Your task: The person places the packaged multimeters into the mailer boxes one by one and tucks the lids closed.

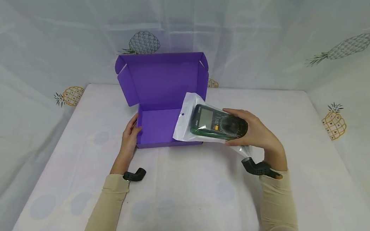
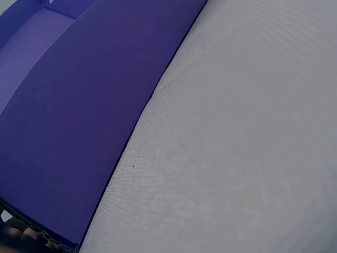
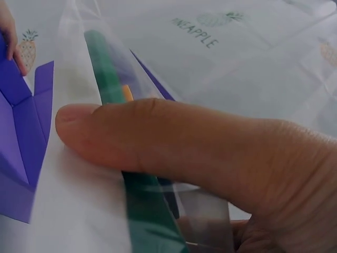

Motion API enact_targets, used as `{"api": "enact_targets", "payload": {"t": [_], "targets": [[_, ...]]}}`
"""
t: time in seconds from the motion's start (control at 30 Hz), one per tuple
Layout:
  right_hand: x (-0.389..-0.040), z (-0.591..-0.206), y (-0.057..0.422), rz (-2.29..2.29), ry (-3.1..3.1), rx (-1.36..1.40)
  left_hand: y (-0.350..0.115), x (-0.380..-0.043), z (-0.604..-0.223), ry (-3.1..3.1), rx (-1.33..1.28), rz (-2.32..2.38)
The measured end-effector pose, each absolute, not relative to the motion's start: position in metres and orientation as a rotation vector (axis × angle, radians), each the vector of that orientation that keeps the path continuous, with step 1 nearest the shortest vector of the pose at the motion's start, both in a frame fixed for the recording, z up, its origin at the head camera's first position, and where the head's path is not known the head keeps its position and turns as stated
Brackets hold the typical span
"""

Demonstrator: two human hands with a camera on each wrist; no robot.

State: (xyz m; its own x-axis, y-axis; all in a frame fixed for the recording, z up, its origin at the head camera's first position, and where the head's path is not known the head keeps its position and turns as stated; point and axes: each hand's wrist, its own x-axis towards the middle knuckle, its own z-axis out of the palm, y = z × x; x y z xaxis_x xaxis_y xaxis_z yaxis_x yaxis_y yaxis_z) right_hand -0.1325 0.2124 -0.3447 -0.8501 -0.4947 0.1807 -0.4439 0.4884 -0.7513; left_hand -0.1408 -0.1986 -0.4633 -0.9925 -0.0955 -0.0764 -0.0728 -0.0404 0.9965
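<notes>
In the head view, a dark multimeter [image 1: 218, 122] with a green edge, a screen and a round dial lies inside a clear and white plastic bag [image 1: 183, 124]. My right hand [image 1: 252, 129] grips its lower end through the bag, above the right part of an open purple cardboard box [image 1: 160, 127]. The thumb [image 3: 158, 132] presses along the bagged side in the right wrist view. At the box's left wall, my left hand [image 1: 130, 134] pinches the edge, thumb over the rim and fingers outside. The bag hides the box's right wall.
The purple lid [image 1: 163, 79] stands upright behind the box, its side flaps spread. A white cloth [image 1: 177, 193] covers the table. Behind and beside it hangs a pale curtain [image 1: 237, 31] printed with pineapples. A black wrist device [image 1: 258, 167] sits below the right hand.
</notes>
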Motion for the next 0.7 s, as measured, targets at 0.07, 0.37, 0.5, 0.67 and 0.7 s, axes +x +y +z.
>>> {"api": "enact_targets", "payload": {"t": [0.07,0.37,0.5,0.67,0.7], "targets": [[-0.134,-0.347,0.21,-1.321,2.65,-0.857,-0.199,-0.141,-0.463,-2.164,0.197,-2.25],[-0.139,-0.356,0.196,-1.3,2.609,-0.864,-0.199,-0.14,-0.461,-2.189,0.197,-2.245],[-0.14,-0.358,0.192,-1.295,2.6,-0.867,-0.198,-0.139,-0.46,-2.187,0.186,-2.236],[-0.142,-0.361,0.188,-1.307,2.582,-0.884,-0.198,-0.14,-0.46,-2.181,0.194,-2.245],[-0.142,-0.362,0.187,-1.302,2.585,-0.887,-0.198,-0.14,-0.46,-2.18,0.194,-2.247]]}}
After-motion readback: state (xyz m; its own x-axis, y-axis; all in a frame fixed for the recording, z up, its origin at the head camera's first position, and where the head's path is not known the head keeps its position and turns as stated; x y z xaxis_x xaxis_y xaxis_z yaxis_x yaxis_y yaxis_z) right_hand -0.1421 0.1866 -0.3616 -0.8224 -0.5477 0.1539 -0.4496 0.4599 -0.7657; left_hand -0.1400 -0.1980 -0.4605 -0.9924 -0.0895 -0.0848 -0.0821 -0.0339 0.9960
